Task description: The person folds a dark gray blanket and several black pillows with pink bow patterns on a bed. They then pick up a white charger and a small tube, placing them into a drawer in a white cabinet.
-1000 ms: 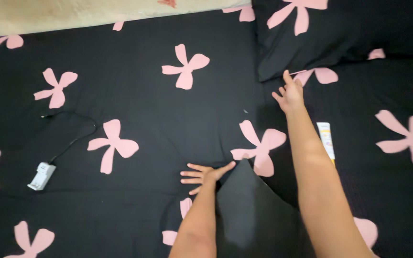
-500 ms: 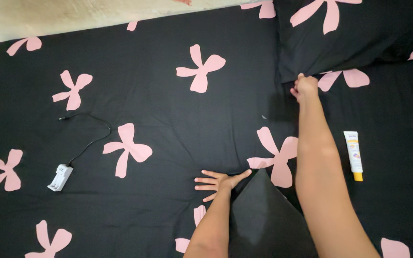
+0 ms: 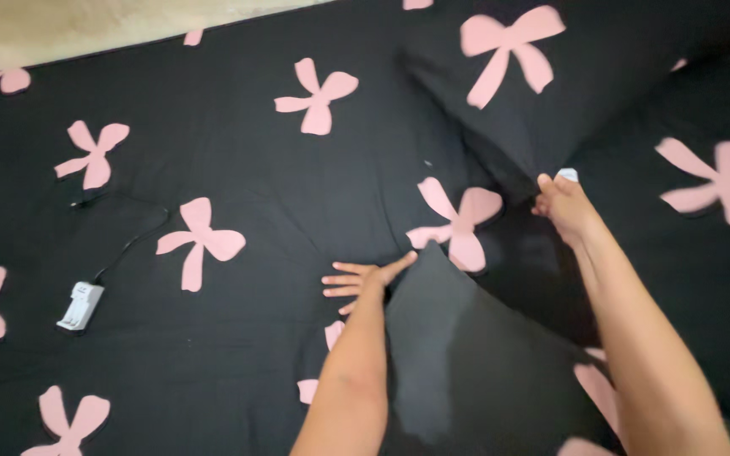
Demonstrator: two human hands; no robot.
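My right hand [image 3: 565, 205] is closed on the near corner of a black pillow [image 3: 542, 93] printed with pink bows, and the pillow is lifted and dragged toward me. My left hand [image 3: 363, 283] lies flat with fingers spread on the black bow-print bedsheet [image 3: 238, 169]. Beside its thumb rises the pointed corner of a plain black pillow [image 3: 441, 338] that lies between my two forearms. A small white end of something shows just above my right knuckles.
A white charger block [image 3: 80, 306] with a thin black cable [image 3: 128, 241] lies on the sheet at the left. A pale wall or floor strip [image 3: 86, 25] borders the bed at the top left.
My right hand has pulled the bow-print pillow down and toward me. The white tube that lay beside my right arm is now hidden. My left hand has stayed in place.
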